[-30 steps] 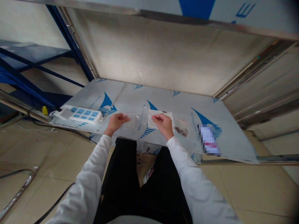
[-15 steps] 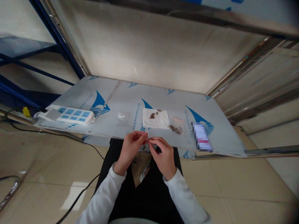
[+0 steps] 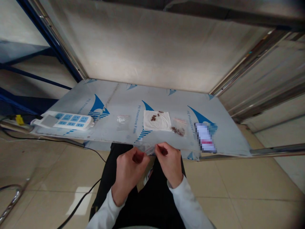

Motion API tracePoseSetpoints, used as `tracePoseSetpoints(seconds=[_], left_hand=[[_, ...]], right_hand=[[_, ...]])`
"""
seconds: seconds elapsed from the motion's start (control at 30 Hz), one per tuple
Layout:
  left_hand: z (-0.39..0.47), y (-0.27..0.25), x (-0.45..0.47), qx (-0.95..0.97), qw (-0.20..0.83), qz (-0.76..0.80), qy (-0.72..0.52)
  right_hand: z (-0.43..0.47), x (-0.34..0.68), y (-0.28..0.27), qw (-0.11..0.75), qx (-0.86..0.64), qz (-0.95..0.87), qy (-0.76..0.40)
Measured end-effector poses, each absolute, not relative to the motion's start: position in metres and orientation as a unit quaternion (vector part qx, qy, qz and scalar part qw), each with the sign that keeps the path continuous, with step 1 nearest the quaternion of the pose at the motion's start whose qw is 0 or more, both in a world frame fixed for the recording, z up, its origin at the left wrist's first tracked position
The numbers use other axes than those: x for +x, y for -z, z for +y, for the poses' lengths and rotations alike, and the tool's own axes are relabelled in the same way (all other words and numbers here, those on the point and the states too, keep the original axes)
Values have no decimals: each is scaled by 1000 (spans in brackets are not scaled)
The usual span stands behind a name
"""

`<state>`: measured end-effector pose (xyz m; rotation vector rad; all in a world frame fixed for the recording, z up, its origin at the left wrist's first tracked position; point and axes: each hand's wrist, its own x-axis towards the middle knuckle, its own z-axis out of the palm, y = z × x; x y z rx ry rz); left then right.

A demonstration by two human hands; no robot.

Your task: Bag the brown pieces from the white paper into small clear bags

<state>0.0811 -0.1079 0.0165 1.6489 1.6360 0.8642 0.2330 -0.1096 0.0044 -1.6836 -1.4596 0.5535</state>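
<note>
A: Left hand point(image 3: 130, 170) and right hand point(image 3: 169, 162) side by side at the near edge of the bench point(image 3: 114, 95), above the lap. Both closed in a pinch on a small clear plastic bag point(image 3: 149, 148), thumb and fingertips clamped on its two sides.

B: Bag contents?

A: Hard to make out; thin film, blurred, possibly empty. Held just clear of the bench edge, between the two hands.

B: On the bench itself?

A: White paper sheet point(image 3: 157, 120) near the middle, a few small dark brown bits point(image 3: 153, 118) scattered on it. Just right of that, a second clear bag point(image 3: 179, 126) lying flat with more brown bits inside. Left of the sheet, another small clear bag point(image 3: 123, 119), lying apart. Far left, a white power strip point(image 3: 64, 120) with blue sockets, cable trailing off to the floor. Right of the filled bag, a card-like item point(image 3: 205, 138), pixelated, unreadable.

B: Surface?

A: Steel, covered with printed blue-and-white protective film.
</note>
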Motion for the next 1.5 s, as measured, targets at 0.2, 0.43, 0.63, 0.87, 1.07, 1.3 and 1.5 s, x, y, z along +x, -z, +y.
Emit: tracePoseSetpoints(seconds=[0.2,0.43,0.63,0.87,1.07,1.3,1.5], left_hand=[[-93,-8,74,791,222,455,-344],[-78,19,75,709,295,528,-362],[-87,25,73,703,311,537,-346],[-85,28,66,696,321,541,-347],[-76,23,63,698,322,536,-348],[-47,19,66,702,311,520,-375],[-19,17,74,718,290,502,-384]], right_hand=[[-111,221,-22,392,-594,-646,-275],[-39,257,2,391,-546,-691,-270],[67,288,50,256,-566,-763,-181],[88,284,59,171,-545,-808,-142],[84,285,56,117,-564,-811,-103],[76,274,48,18,-612,-788,-59],[71,254,44,-44,-655,-753,-32]])
